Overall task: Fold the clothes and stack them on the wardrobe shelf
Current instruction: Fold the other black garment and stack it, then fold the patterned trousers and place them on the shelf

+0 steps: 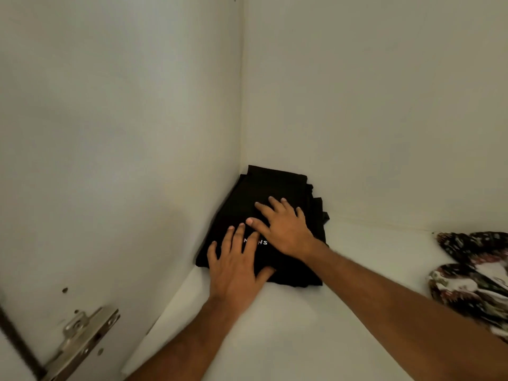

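Observation:
A folded black garment with small white lettering lies in the back left corner of the white wardrobe shelf, against the side wall. My left hand rests flat on its near edge with fingers spread. My right hand lies flat on its top, fingers straight and pointing toward the corner. The two hands touch near the lettering, which they partly cover.
A crumpled floral patterned cloth lies on the shelf at the right edge. The white side wall and back wall close in the corner. A metal door hinge is fixed at the lower left.

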